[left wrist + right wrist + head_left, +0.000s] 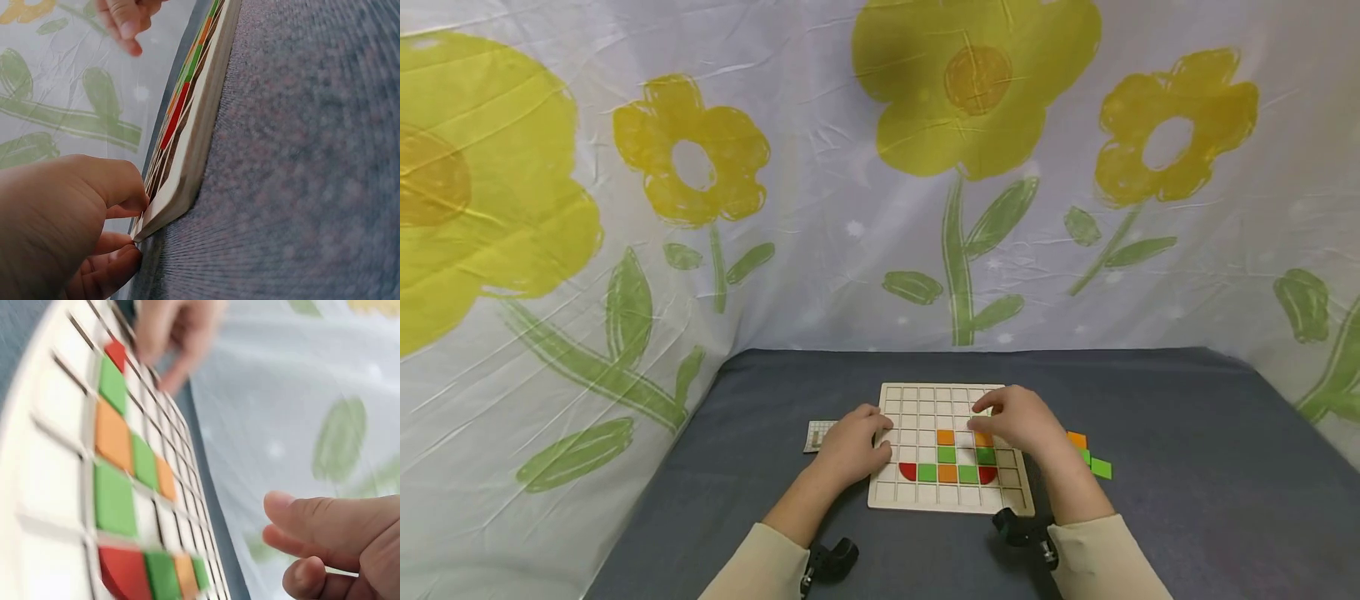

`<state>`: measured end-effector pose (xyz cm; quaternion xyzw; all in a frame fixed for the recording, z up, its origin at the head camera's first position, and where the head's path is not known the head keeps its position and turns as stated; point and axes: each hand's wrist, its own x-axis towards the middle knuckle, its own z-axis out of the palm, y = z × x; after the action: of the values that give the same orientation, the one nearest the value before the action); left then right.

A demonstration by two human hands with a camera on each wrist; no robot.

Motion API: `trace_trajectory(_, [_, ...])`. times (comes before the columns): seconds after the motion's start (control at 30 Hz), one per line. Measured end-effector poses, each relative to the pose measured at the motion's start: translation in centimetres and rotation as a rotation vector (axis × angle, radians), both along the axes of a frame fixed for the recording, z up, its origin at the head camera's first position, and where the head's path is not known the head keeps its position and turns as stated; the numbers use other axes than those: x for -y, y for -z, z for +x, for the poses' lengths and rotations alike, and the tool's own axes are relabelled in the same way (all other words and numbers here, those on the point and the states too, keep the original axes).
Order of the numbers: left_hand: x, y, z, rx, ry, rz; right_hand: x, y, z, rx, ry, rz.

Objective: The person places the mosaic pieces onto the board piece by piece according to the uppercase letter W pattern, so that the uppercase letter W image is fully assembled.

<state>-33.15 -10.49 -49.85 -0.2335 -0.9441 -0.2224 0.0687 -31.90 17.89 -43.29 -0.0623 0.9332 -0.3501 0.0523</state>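
A pale wooden grid board (pixel 906 493) lies on the dark cloth with red, green and orange tiles in some cells. At its left edge rests my left hand (pixel 852 443), thumb and fingertips touching the rim; the left wrist view shows the same fingers (pixel 122 187) at a corner. Over the board's right side hovers my right hand (pixel 1021 419). In the right wrist view its thumb and fingers (pixel 312 519) are loosely bent, with nothing seen between them. A red tile (pixel 125 572), a green tile (pixel 164 575) and an orange tile (pixel 184 574) line up below it.
Loose green tiles (pixel 1101 468) and an orange tile (pixel 1077 439) lie right of the board, partly behind the right forearm. A small card with a printed grid (pixel 818 433) sits left of the board. A flowered curtain (pixel 820 250) hangs behind the table.
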Motion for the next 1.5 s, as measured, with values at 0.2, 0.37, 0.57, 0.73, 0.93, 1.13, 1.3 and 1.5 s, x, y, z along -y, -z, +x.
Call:
trace_trajectory(0.2, [0.0,0.2,-0.1,0.002,-0.005,-0.005,-4.5,0.6,-0.6,0.014,0.048,-0.044])
trace_trajectory(0.37, [0.0,0.2,-0.1,0.005,-0.011,-0.010,-7.7,1.0,-0.5,0.077,0.130,-0.045])
trace_trajectory(0.57, [-0.1,0.0,0.1,0.007,-0.012,-0.002,-10.9,1.3,0.0,0.157,0.155,-0.020])
trace_trajectory(0.73, [0.0,-0.3,0.2,0.006,-0.008,0.002,-12.5,1.6,0.8,0.233,0.074,-0.034])
trace_trajectory(0.93, [0.1,-0.1,0.2,0.009,-0.007,0.008,-13.2,2.0,1.3,0.284,0.054,-0.045])
trace_trajectory(1.13, [0.1,0.2,0.0,0.003,0.000,0.011,-13.4,2.3,1.3,0.273,0.103,-0.050])
trace_trajectory(1.3, [0.0,0.2,0.0,0.008,-0.002,0.009,-13.6,2.8,1.2,0.234,0.145,-0.005])
trace_trajectory(1.5, [0.0,0.1,0.0,0.007,-0.004,0.010,-13.8,3.5,0.8,0.163,0.139,0.023])
